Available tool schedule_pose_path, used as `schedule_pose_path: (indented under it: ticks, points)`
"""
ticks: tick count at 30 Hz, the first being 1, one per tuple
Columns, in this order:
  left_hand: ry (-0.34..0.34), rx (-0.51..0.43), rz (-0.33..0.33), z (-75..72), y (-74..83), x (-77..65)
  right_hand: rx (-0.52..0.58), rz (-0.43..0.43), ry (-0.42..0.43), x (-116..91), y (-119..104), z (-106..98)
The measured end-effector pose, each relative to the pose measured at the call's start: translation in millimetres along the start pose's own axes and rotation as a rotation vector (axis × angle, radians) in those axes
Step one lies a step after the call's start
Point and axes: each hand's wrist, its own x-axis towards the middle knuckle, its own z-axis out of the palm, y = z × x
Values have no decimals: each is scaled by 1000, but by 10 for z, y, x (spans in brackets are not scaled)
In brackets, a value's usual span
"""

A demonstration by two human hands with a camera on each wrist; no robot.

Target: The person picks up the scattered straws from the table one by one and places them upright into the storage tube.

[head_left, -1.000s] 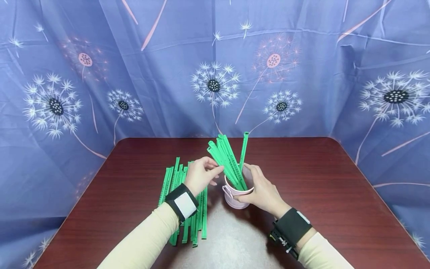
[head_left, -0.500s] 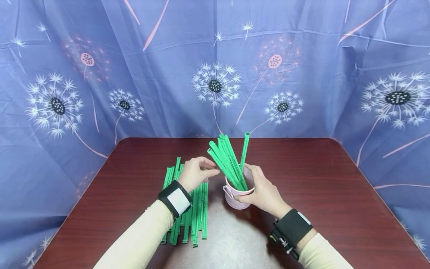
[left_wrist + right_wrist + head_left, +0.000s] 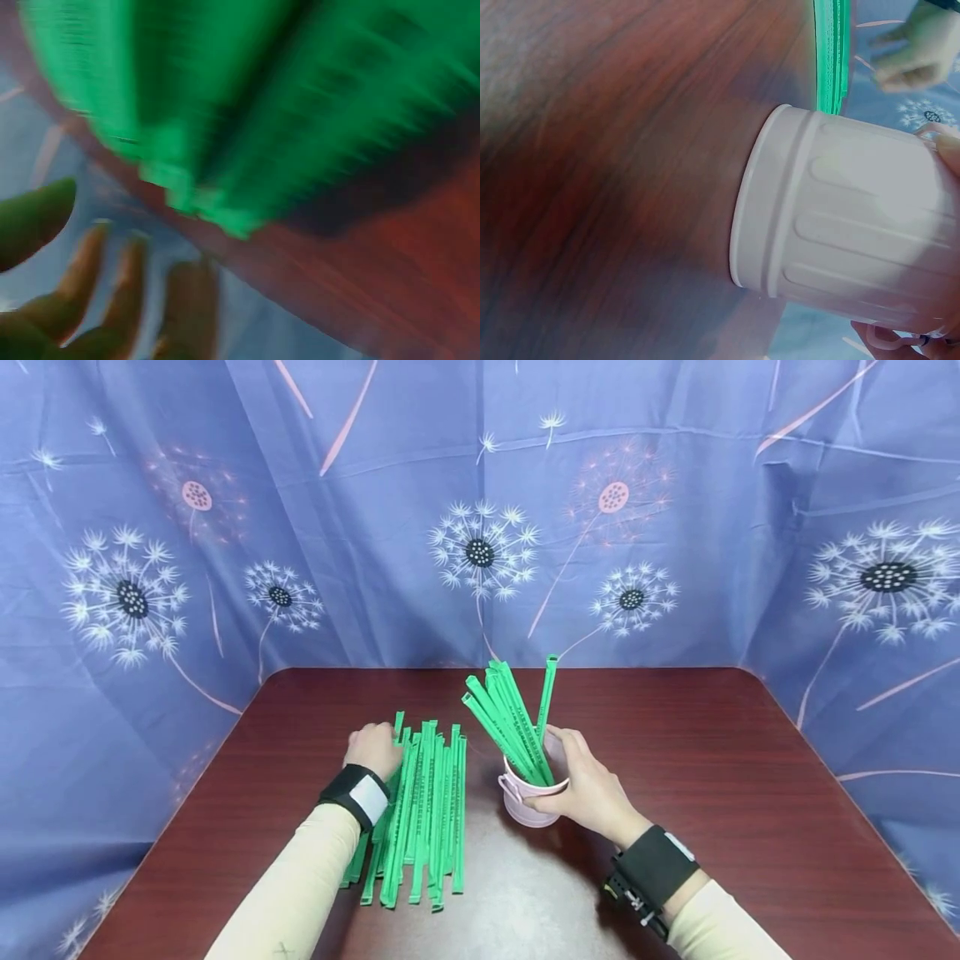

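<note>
A small pale pink bucket [image 3: 528,810] stands upright on the table. My right hand [image 3: 596,793] grips it near the rim, thumb in front and fingers round the far side. Several long green packets [image 3: 517,722] with dark print, resembling wrapped straws, lean left in the bucket; a single one [image 3: 546,693] stands apart at the right. A loose pile of the same packets [image 3: 423,810] lies left of the bucket. Over the pile's far left side is my left hand [image 3: 373,750]. Its blurred fingers [image 3: 124,292] are spread in the left wrist view, with nothing between them.
The dark red wooden table [image 3: 712,760] runs back to a blue curtain [image 3: 360,568] printed with dandelions, which also hangs along both sides. A folded handle loop [image 3: 889,337] hangs on the bucket in the right wrist view.
My left hand has moved from beside the bucketed packets leftward to the pile's left side, uncovering more packets. My right hand and the bucket stay put.
</note>
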Motion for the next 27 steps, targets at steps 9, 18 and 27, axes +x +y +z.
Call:
schedule_pose_path:
  ticks: [9,18,27]
  points:
    - [-69,81,-122,92,-377,61,-9,-1,0,9,-4,9]
    - [-107,15,-139,15,-389,32,-8,-1,-3,5,-7,12]
    - [-52,-174,-133,-45,-363,45,-11,2,-2,3,-4,3]
